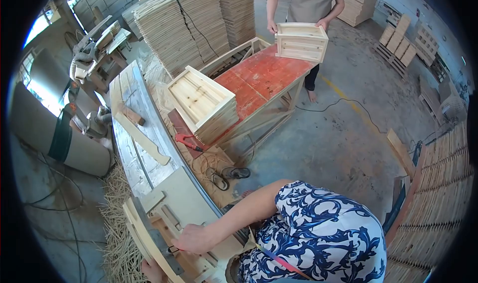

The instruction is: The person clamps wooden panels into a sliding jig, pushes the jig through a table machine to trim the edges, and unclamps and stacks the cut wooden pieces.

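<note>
My right hand [193,238] reaches over a wooden jig [162,244] at the bench's near end. Its fingers are closed around a small dark handle-like part [173,250], mostly hidden by the hand. Along the jig's outer side runs a pale curved board [144,238] with a grey strip beside it. My left hand [152,271] is at the bottom, partly cut off, its fingers curled against the outer edge of the jig. Wooden strips [171,216] lie within the jig beside my right hand.
Another curved board [142,137] and a wood block [133,116] lie on the metal bench [133,91]. A wooden box [201,96] and red tool [187,142] are beyond. Across the red table [259,78], another person holds a wooden frame [301,41]. Offcuts [117,218] cover the floor.
</note>
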A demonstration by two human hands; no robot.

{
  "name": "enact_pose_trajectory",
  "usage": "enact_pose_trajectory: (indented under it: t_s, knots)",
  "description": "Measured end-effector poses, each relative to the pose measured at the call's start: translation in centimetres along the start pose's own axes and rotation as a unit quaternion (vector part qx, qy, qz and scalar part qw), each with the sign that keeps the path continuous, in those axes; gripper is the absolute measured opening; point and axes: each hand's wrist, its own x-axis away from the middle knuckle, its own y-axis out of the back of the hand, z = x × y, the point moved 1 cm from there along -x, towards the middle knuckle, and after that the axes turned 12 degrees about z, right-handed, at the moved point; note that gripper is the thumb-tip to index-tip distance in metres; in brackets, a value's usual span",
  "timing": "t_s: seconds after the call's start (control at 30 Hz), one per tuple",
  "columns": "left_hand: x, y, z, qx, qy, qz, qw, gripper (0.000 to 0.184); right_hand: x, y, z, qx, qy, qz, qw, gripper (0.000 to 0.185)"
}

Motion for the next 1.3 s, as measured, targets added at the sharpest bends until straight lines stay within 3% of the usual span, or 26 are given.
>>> enact_pose_trajectory:
  t_s: [0.07, 0.17, 0.33, 0.53, 0.63, 0.77, 0.83, 0.87, 0.93, 1.0, 1.03, 1.1, 1.13, 1.2, 1.3]
  knots:
    - [1.5, -0.2, -1.3, 0.028, 0.021, -0.029, 0.999, 0.058, 0.0, 0.1, 0.0, 0.006, 0.001, 0.004, 1.000, 0.024]
    - [6.2, 2.9, -6.8, -0.069, -0.033, -0.175, 0.982, 0.049, 0.4, 0.8, 0.2, 0.012, 0.001, 0.024, 1.000, 0.023]
    - [14.5, 8.1, -15.6, -0.041, -0.064, -0.320, 0.944, 0.043, 0.5, 1.0, 0.4, 0.016, 0.007, 0.030, 0.999, 0.017]
    - [17.8, 13.7, -14.6, 0.003, -0.089, -0.490, 0.867, 0.045, -0.3, -0.1, -0.6, -0.002, 0.029, 0.004, 1.000, 0.012]
    - [19.7, 15.3, -13.4, -0.005, -0.122, -0.576, 0.809, 0.046, -0.3, 0.0, -0.7, 0.027, 0.038, 0.038, 0.998, 0.026]
    - [22.1, 15.6, -14.5, 0.123, -0.173, -0.605, 0.768, 0.045, 0.3, 1.6, -0.2, 0.028, 0.038, 0.059, 0.997, 0.041]
    - [23.2, 15.7, -13.9, 0.115, -0.085, -0.615, 0.776, 0.040, 0.6, 3.2, -0.1, 0.030, 0.029, 0.067, 0.997, 0.048]
    - [22.8, 15.9, -13.5, 0.112, -0.080, -0.617, 0.775, 0.040, 0.6, 4.4, 0.2, 0.017, 0.025, 0.014, 0.999, 0.052]
    - [20.2, 16.1, -11.0, 0.382, -0.190, -0.505, 0.750, 0.039, 1.0, 7.8, 1.4, -0.032, 0.019, -0.036, 0.999, 0.056]
    - [21.2, 14.1, -10.1, 0.501, -0.210, -0.468, 0.697, 0.041, -0.2, 10.0, 1.2, -0.114, 0.061, -0.069, 0.989, 0.056]
    - [21.7, 13.8, -11.2, 0.496, -0.200, -0.469, 0.703, 0.033, -2.0, 9.6, 0.4, -0.164, 0.102, -0.100, 0.976, 0.056]
    - [21.1, 13.2, -11.3, 0.488, -0.171, -0.470, 0.715, 0.027, -2.3, 12.8, 2.0, -0.122, 0.106, -0.096, 0.982, 0.054]
    - [21.0, 12.8, -11.5, 0.479, -0.158, -0.478, 0.719, 0.025, -2.0, 13.5, 2.6, -0.292, 0.108, -0.024, 0.950, 0.066]
    - [21.6, 11.3, -12.1, 0.460, -0.137, -0.494, 0.725, 0.020, -4.2, 12.8, 2.2, -0.366, 0.165, -0.012, 0.916, 0.058]
    - [20.9, 9.0, -13.6, 0.450, -0.175, -0.500, 0.719, 0.020, -5.1, 12.6, 3.6, -0.451, 0.219, 0.052, 0.863, 0.053]
